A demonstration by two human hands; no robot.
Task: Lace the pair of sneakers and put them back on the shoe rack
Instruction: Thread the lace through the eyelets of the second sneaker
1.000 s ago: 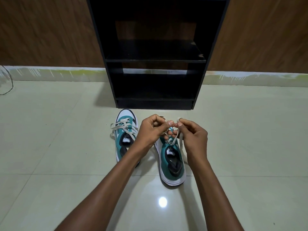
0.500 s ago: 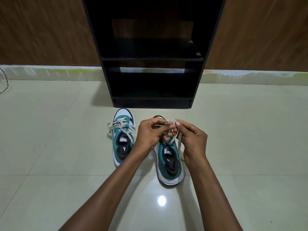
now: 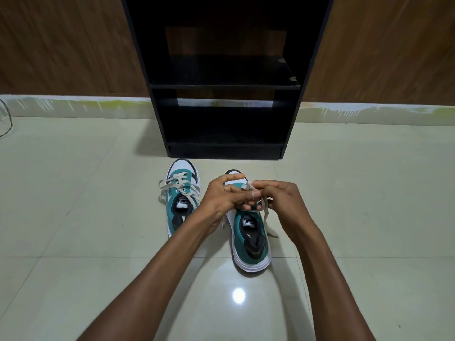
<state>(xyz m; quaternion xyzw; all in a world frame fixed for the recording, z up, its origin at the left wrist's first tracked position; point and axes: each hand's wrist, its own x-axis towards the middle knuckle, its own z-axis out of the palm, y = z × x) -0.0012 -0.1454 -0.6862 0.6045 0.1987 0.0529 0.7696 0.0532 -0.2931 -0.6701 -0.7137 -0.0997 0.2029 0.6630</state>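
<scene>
1. Head view, compared with half a second back: both hands sit a touch lower over the right sneaker, and the left hand's fingers have spread a bit over the toe. Shoes and rack haven't budged.
2. Left hand is curled, pinching the pale lace up by the eyelets. Right hand pinches the same lace from the other side, fingertips nearly touching the left's. One loose end dangles down the shoe's right flank.
3. Left sneaker sits just beside it on the tiled floor, laces crossed but loose, both toes pointing at the black shoe rack close ahead.
4. Handling guess: lace is flat, soft, floppy, so grab near the tip. Shoes look light with squishy uppers; I'd lift them by the heel collar.
</scene>
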